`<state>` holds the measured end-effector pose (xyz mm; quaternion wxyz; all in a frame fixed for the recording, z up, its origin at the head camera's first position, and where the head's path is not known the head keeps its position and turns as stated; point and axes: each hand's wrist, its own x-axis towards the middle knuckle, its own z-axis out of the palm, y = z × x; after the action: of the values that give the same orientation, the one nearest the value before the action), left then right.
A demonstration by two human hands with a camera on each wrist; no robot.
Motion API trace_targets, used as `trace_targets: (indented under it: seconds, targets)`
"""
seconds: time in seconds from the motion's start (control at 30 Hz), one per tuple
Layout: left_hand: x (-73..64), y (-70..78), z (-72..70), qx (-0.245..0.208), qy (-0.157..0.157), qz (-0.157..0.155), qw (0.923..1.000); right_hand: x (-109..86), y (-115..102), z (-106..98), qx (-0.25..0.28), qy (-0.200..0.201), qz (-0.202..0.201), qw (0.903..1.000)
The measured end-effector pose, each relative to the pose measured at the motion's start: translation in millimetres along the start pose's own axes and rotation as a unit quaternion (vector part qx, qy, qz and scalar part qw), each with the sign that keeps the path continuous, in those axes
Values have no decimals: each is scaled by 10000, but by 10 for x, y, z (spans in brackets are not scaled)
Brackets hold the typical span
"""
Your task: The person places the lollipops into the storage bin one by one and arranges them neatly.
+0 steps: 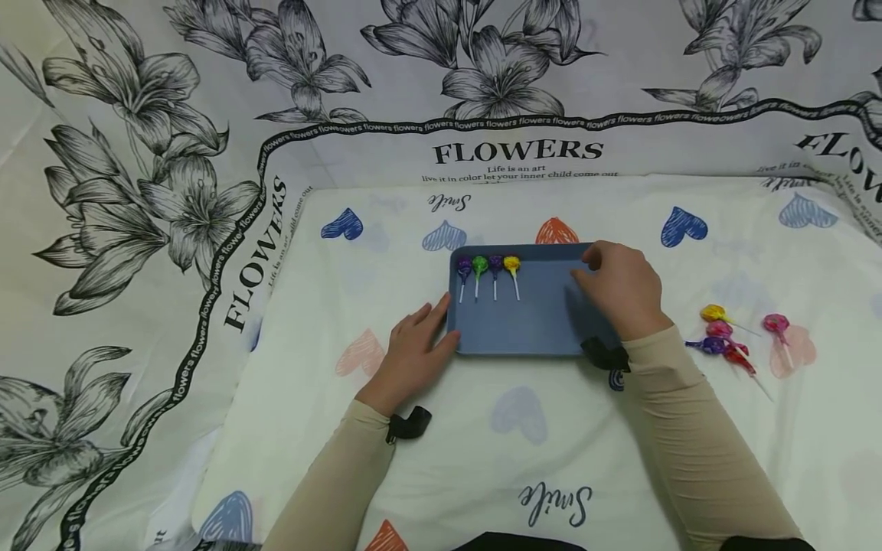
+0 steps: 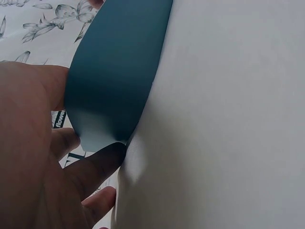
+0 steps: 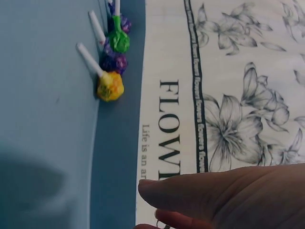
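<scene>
A blue-grey rectangular tray (image 1: 524,325) lies on the cloth. Along its far left side several lollipops stand in a row, heads away from me: purple (image 1: 465,265), green (image 1: 479,265), another purple (image 1: 495,264) and yellow (image 1: 511,264). My left hand (image 1: 413,356) touches the tray's left edge with fairly straight fingers; the left wrist view shows fingertips against the tray's side (image 2: 114,76). My right hand (image 1: 620,291) is over the tray's right part, fingers loosely bent, thumb and forefinger apart. Nothing shows between them. In the right wrist view the thumb (image 3: 186,195) appears near the rim.
Right of the tray lies a loose pile of lollipops, with a yellow one (image 1: 713,312), a purple one (image 1: 710,346) and a red one (image 1: 739,357). A pink lollipop (image 1: 776,323) lies a little apart. The cloth (image 1: 427,474) has printed hearts and words.
</scene>
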<state>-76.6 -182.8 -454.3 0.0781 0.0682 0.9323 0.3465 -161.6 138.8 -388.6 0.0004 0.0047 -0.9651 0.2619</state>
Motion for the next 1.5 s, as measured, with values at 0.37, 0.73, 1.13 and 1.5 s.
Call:
trace_targets:
  seconds: [0.37,0.73,1.13,1.5]
  targets:
    - [5,5,-29,17,19,61,10000,-55,212,-153,1,96,91,9999]
    - [-14,-10,-8,-36,11,-15,10000,-93,454,-245,-97,-37,374,9992]
    - [-13,3,20,-134,-1,-70,9999,-145,719,-454,-331,-94,661,9972]
    - [-11,21,21,-187,23,-68,9998,-184,1003,-681,-439,-241,910,9946]
